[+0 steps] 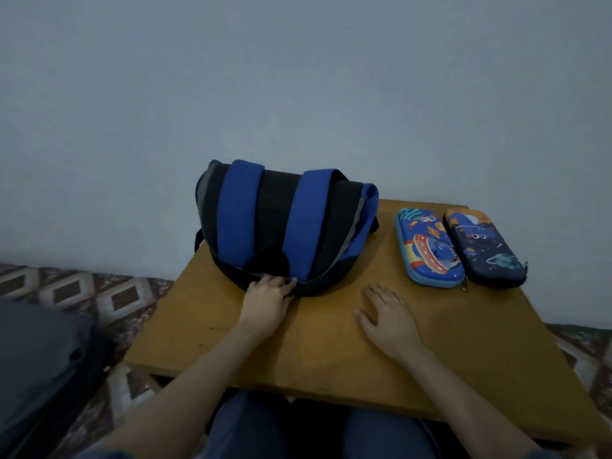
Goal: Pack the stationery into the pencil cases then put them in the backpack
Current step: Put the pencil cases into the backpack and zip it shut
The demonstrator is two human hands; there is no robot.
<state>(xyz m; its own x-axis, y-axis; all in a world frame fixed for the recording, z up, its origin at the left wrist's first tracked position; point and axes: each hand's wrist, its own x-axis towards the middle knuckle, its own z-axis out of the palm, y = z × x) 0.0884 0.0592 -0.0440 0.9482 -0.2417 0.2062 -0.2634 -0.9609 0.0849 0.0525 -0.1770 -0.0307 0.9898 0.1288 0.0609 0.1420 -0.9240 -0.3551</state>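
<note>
From the head camera, the backpack point(284, 223) is lying straps-up at the table's point(331, 352) far left. The light blue pencil case point(429, 248) and the dark blue pencil case point(483, 246) are lying side by side on the right, long axes pointing away, zipped, contents hidden. The left hand point(266, 299) is gripping the backpack's near edge. The right hand point(389, 318) is resting flat on the table, fingers spread.

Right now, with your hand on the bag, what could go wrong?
1. The left hand grips the near rim of the backpack, which sits at the far left corner of the table, so a sideways tug might slide it off.
2. The dark blue pencil case lies at the right edge, beside the light blue pencil case; a careless sweep could knock it off.
</note>
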